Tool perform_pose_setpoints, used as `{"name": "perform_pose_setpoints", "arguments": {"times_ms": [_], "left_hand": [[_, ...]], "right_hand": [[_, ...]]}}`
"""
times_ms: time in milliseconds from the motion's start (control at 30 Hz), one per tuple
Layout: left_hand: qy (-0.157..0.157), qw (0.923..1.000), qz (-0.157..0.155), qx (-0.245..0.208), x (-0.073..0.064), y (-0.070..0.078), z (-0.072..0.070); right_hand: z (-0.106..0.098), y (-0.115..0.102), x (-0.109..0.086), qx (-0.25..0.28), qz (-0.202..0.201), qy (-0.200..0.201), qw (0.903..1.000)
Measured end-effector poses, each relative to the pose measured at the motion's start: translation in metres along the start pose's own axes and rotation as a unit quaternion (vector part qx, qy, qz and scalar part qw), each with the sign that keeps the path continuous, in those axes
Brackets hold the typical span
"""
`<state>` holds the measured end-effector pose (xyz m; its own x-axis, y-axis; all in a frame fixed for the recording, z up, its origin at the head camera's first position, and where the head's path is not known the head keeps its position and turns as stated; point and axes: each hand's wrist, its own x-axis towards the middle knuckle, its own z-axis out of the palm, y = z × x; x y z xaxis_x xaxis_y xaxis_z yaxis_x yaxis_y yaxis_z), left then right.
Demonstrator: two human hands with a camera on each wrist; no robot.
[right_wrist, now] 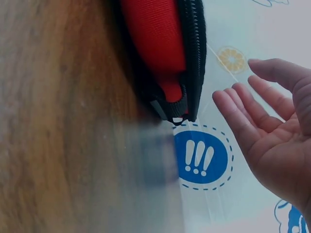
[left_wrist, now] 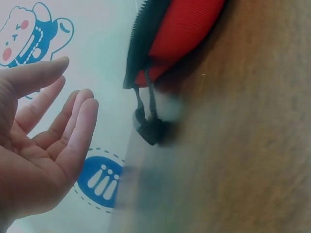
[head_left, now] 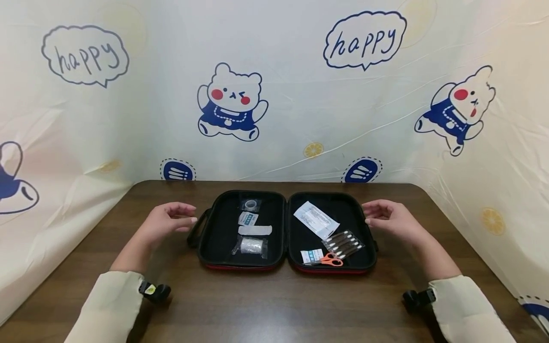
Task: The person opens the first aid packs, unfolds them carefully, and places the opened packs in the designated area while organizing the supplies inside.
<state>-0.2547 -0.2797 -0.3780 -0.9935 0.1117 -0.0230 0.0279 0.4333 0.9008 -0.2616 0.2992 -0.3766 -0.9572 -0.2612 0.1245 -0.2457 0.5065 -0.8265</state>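
Observation:
A zippered black-lined case (head_left: 216, 245) with a red shell lies unfolded on the table. Beside its left edge and carry handle, my left hand (head_left: 169, 221) hovers with loosely bent fingers, holding nothing. My right hand (head_left: 393, 218) is just off the right edge, its fingers extended and nothing in them. The case's left half holds a bagged tape roll (head_left: 250, 205), a small packet (head_left: 248, 218), a white strip (head_left: 255, 230) and a wrapped bandage roll (head_left: 251, 246). In the right half lie a large white packet (head_left: 315, 219), cotton swabs (head_left: 343, 244), another small packet (head_left: 311, 256) and orange-handled scissors (head_left: 331, 260).
The brown wooden table (head_left: 266, 309) extends around the case on all sides. Behind it and at both sides hangs a pale printed curtain (head_left: 291, 119). A black strap device is on each wrist, close to the sleeve cuffs.

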Motion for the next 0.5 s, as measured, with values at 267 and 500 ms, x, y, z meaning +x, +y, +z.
{"name": "perform_pose_setpoints", "arguments": {"times_ms": [267,500], "left_hand": [[-0.039,0.9989,0.011,-0.026,0.001,-0.006,0.009],[-0.051,0.9985,0.019,0.01,0.004,-0.011,0.014]], "right_hand": [[0.006,-0.002,0.004,-0.063,-0.053,-0.033,0.996],[0.011,-0.001,0.007,-0.079,-0.096,-0.119,0.985]]}}
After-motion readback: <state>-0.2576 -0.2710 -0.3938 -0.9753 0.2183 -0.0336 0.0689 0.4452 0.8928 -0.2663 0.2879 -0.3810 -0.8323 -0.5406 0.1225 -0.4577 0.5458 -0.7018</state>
